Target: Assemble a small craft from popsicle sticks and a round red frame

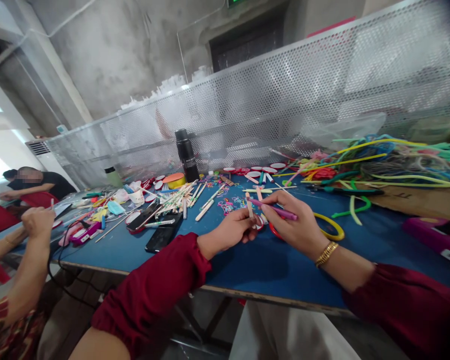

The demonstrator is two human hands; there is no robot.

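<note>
My left hand [230, 231] is closed in a pinch on a small wooden stick [249, 204] that points up and away over the blue table [247, 265]. My right hand [294, 222] is closed around a purple marker pen [273, 209], whose tip reaches left toward the stick. Both hands meet just above a red ring [273, 231] and a small round white piece lying on the table. A yellow ring [332, 227] lies right of my right hand. I wear dark red sleeves and a gold bracelet [326, 253] on the right wrist.
Several wooden sticks [189, 197], a black phone [163, 235], a black bottle [186, 155] and round red and white discs [264, 170] lie farther back. A heap of coloured cords [390, 162] fills the right. A perforated metal screen [285, 100] backs the table. Another person's hand [37, 222] works at left.
</note>
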